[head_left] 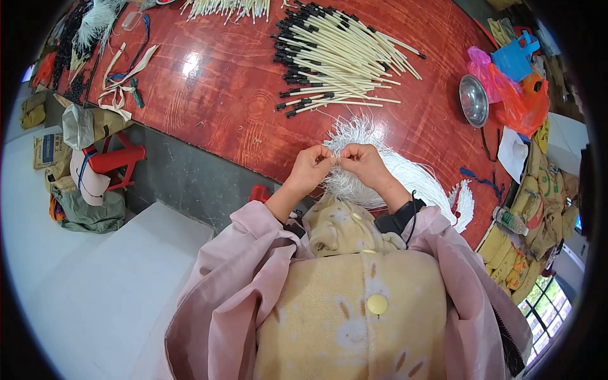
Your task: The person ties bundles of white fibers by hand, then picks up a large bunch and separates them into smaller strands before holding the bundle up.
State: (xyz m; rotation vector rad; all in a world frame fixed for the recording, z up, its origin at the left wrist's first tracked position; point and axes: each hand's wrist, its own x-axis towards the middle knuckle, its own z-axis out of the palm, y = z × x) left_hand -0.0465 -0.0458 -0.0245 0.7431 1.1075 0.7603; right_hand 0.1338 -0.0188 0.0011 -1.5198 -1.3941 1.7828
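Close together at the table's near edge, my left hand [310,168] and my right hand [367,167] meet with thumbs and fingertips pinched. White thread seems to be between them, too fine to make out fully. A large bundle of white threads [408,178] lies under and beside my right hand, its frayed end [361,130] spreading beyond my fingertips. Further off lies a pile of pale sticks [335,60] with black ends, several loose threads near them. A smaller white tuft [465,206] with a red tie rests to the right.
The red wooden table [215,120] spans the view. On its right are a metal bowl [474,101], plastic bags [519,95] and a clear bottle [510,220]. White straps and cords [120,85] lie at the left corner. A red stool [120,161] stands left, below the table.
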